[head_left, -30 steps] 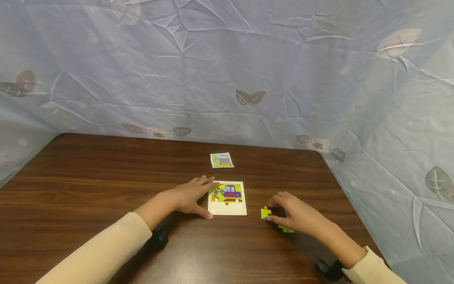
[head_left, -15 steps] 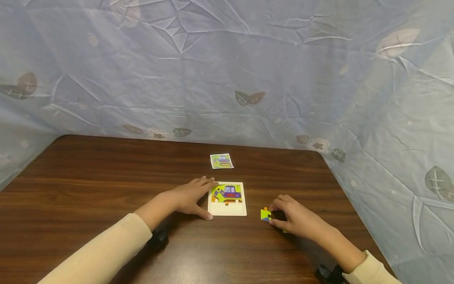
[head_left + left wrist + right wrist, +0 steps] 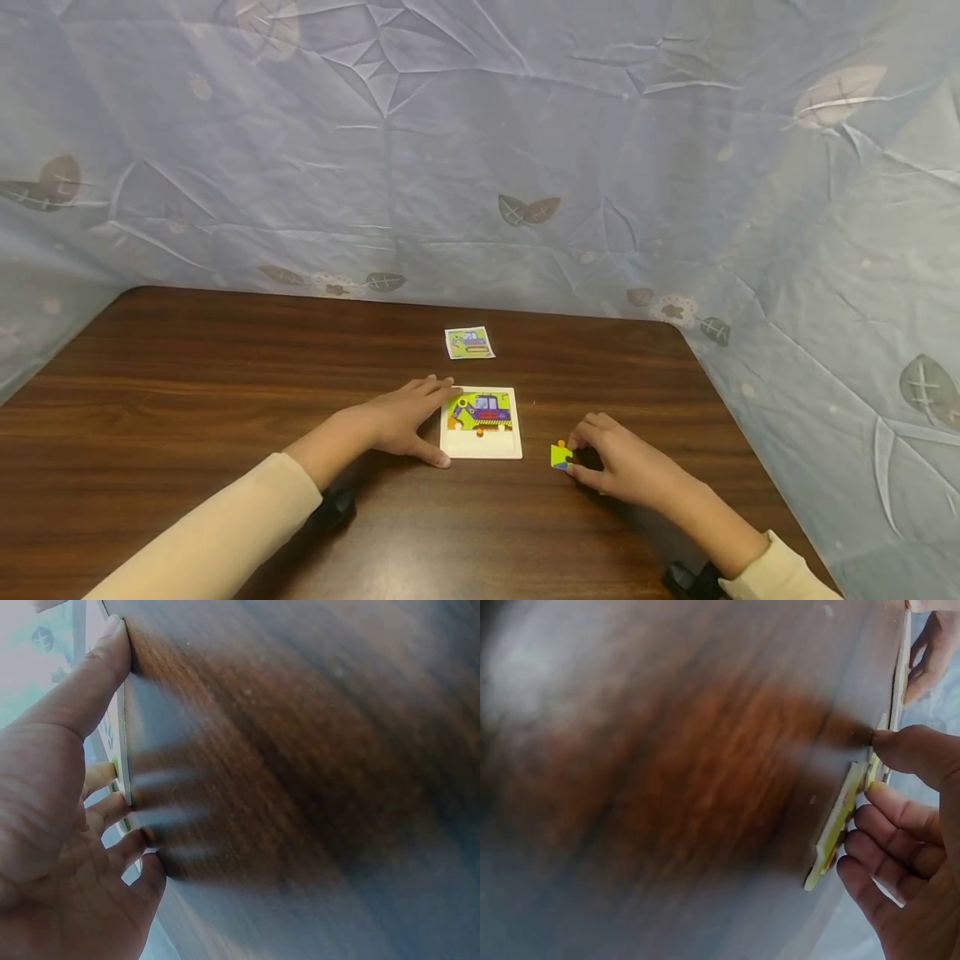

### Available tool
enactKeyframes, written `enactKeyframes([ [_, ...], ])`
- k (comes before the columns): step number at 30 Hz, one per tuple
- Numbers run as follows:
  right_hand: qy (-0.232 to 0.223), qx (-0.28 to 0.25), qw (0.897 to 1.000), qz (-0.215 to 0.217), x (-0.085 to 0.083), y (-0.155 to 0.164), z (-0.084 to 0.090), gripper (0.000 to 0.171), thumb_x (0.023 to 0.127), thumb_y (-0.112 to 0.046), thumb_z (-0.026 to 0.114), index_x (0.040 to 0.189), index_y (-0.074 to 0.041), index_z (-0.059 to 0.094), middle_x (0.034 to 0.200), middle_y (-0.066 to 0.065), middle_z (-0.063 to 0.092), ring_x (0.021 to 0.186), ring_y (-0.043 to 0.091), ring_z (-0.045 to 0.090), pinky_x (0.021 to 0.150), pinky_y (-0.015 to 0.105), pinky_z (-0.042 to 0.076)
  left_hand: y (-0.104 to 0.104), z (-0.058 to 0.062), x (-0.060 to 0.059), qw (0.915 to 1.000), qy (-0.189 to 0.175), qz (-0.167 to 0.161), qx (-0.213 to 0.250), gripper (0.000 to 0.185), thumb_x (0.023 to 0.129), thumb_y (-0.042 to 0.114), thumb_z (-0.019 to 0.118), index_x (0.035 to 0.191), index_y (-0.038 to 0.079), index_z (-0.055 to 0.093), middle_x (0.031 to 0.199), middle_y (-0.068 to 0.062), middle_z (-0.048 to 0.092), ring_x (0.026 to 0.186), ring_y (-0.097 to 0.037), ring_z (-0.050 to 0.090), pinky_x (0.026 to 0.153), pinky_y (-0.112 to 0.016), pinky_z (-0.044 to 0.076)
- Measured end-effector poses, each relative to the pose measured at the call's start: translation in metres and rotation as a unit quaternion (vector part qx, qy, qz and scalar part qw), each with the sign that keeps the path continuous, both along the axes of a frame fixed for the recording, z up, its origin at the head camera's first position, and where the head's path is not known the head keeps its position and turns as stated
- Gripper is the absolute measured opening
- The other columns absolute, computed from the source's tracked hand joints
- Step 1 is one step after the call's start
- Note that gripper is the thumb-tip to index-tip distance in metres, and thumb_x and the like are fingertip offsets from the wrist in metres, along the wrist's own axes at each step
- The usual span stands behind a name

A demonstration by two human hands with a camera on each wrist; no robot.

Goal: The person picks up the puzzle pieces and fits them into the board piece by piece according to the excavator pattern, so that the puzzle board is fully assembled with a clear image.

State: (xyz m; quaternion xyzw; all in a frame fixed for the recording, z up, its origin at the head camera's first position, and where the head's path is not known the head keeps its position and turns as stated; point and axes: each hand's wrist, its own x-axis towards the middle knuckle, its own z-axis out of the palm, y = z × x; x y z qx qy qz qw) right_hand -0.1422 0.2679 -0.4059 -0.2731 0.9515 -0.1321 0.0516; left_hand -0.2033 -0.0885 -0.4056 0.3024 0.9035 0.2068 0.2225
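Note:
A white puzzle tray (image 3: 482,450) with a partly built digger picture lies mid-table. My left hand (image 3: 416,421) rests against its left edge, fingers straight, thumb at the near corner; the left wrist view shows the thumb and fingers (image 3: 112,817) lined along the tray edge (image 3: 124,750). To the tray's right, my right hand (image 3: 592,458) pinches a green puzzle piece (image 3: 559,455) between thumb and fingers. In the right wrist view the puzzle piece (image 3: 836,825) stands tilted on edge off the wood, held by my right hand (image 3: 907,825).
A small picture card (image 3: 469,342) lies beyond the tray. The dark wooden table (image 3: 187,392) ends at a rounded far right corner. A pale blue leaf-print cloth (image 3: 480,150) hangs behind and down the right side. Black wrist mounts sit under both sleeves.
My right hand has curled tighter round the green piece and drawn back slightly, now covering the second green piece near it. The left hand and tray have stayed put.

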Motion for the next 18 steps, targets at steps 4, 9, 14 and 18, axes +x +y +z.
enactKeyframes([
  [4, 0.019, 0.006, 1.0, 0.014, -0.0004, -0.0001, -0.0021, 0.015, 0.093, -0.024, 0.08, 0.099, -0.017, 0.067, 0.1, -0.007, 0.061, 0.092, 0.006, 0.053, 0.078, 0.028, 0.055, -0.0003, -0.0005, -0.0005, 1.0, -0.003, -0.001, -0.002, 0.104, 0.088, 0.052, 0.081, 0.167, 0.016, 0.025, 0.177, -0.013, 0.018, 0.165, -0.042, 0.011, 0.126, -0.071, 0.023],
  [9, 0.033, 0.004, 0.999, 0.03, -0.0015, -0.0002, -0.0032, 0.015, 0.093, -0.024, 0.08, 0.097, -0.017, 0.067, 0.098, -0.007, 0.061, 0.088, 0.004, 0.052, 0.074, 0.024, 0.054, -0.0003, -0.001, -0.0016, 1.0, -0.004, -0.003, -0.007, 0.104, 0.088, 0.053, 0.081, 0.168, 0.016, 0.024, 0.177, -0.013, 0.018, 0.164, -0.042, 0.011, 0.127, -0.07, 0.022],
  [14, 0.025, -0.005, 0.999, 0.035, -0.0029, -0.002, -0.0035, 0.015, 0.094, -0.026, 0.08, 0.098, -0.017, 0.068, 0.099, -0.007, 0.062, 0.091, 0.006, 0.056, 0.076, 0.026, 0.056, 0.0, -0.0034, -0.0021, 1.0, -0.002, -0.003, -0.003, 0.104, 0.087, 0.053, 0.081, 0.167, 0.016, 0.026, 0.177, -0.013, 0.019, 0.164, -0.043, 0.012, 0.127, -0.07, 0.023],
  [18, 0.023, -0.009, 0.999, 0.043, -0.0043, -0.0068, -0.0038, 0.016, 0.095, -0.027, 0.078, 0.1, -0.017, 0.068, 0.101, -0.007, 0.063, 0.092, 0.007, 0.057, 0.078, 0.027, 0.057, 0.0006, -0.0035, -0.0022, 1.0, -0.002, -0.004, -0.003, 0.104, 0.088, 0.053, 0.081, 0.167, 0.016, 0.025, 0.177, -0.013, 0.018, 0.164, -0.043, 0.011, 0.127, -0.069, 0.022],
])
